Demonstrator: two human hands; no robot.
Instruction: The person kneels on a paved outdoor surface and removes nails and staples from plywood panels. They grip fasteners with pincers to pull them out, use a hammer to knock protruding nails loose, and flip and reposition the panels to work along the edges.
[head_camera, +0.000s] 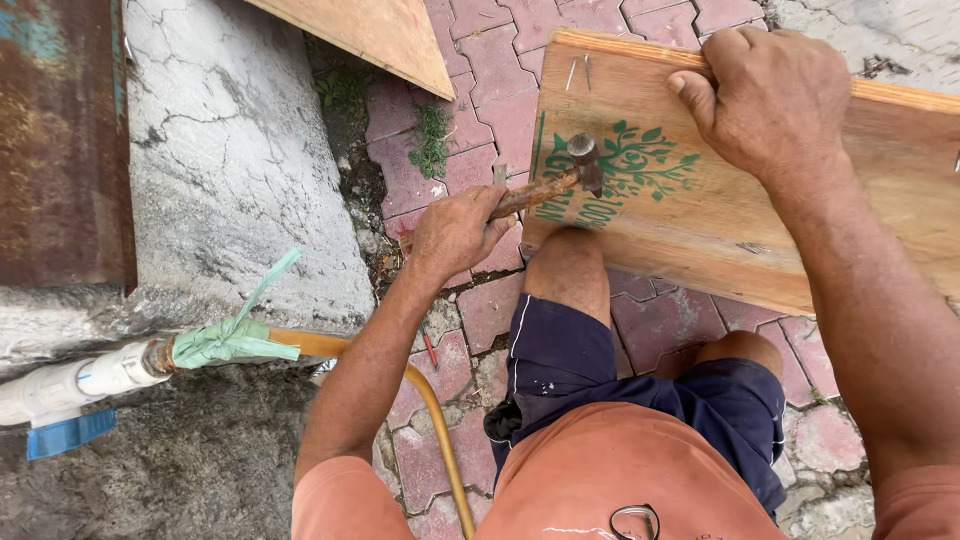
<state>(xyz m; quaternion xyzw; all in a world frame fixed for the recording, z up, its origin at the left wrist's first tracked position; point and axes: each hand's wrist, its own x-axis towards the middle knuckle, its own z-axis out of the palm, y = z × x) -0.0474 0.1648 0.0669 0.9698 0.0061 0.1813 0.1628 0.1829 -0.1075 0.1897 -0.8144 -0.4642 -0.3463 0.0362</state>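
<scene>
A person crouching outdoors is working on a plywood board (700, 215) that is resting tilted against their bare knee, seen from above. The left hand (455, 232) is wrapping closed around the rusty handle of a hammer (560, 180), whose metal head is lying against the board's face, over a green leaf-pattern stamp. The right hand (770, 95) is gripping the board's upper edge, fingers curling over the far side. Two thin nails (579, 72) are sticking out near the board's top left corner.

The fingers holding the edge look exposed; a swing that glances off could strike them, or the knee propping the board. The protruding nails could scratch a hand sliding along the edge, and the board could slip, since only a knee and one hand are steadying it.

The ground is being formed by reddish paving bricks (480, 120) with weeds in the joints, beside a cracked concrete slab (230, 170). A yellow hose (430, 400) is running from a white pipe (70, 385), joined with green tape. Another wooden panel (380, 35) is lying further off.
</scene>
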